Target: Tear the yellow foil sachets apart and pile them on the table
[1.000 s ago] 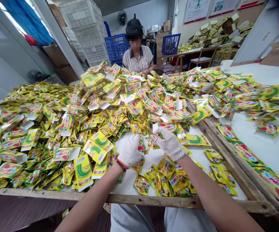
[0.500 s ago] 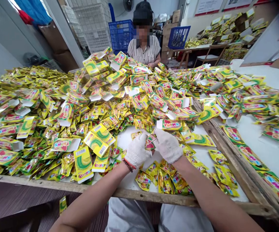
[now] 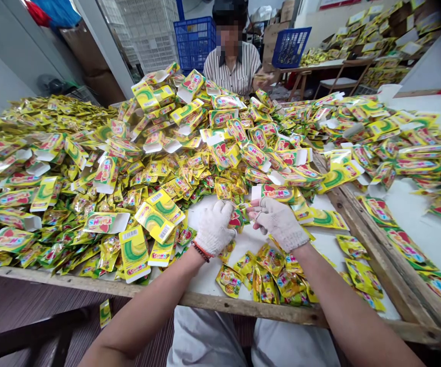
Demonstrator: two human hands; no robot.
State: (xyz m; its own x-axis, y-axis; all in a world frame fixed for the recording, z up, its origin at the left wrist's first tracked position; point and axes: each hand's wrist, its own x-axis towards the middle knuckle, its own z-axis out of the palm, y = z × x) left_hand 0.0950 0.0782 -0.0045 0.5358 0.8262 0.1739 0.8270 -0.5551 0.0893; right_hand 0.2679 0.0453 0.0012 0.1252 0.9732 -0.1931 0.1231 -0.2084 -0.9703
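Note:
My left hand [image 3: 216, 228], in a white knit glove with bare fingertips, is closed on the edge of a small red-and-green sachet [image 3: 236, 219]. Just right of that sachet is my right hand [image 3: 279, 224], gloved the same way. Its fingers are loosely bent and spread, and I see nothing held in them. Behind the right fingers lies a flat yellow carton [image 3: 277, 193] with a white end flap. Several yellow sachets [image 3: 270, 275] are heaped on the white tabletop below my hands, between my forearms.
A large pile of yellow sachets [image 3: 60, 260] and cartons [image 3: 134, 252] covers the left and back. A wooden strip [image 3: 369, 250] divides the table at right; a wooden edge [image 3: 243, 307] runs along the front. Across the pile sits a person [image 3: 231, 69]. Blue crates [image 3: 195, 43] stand behind.
My right hand has moved right, away from the sachet, and its fingers have opened. The left hand still grips the sachet. The view has shifted slightly; the person opposite has raised a hand.

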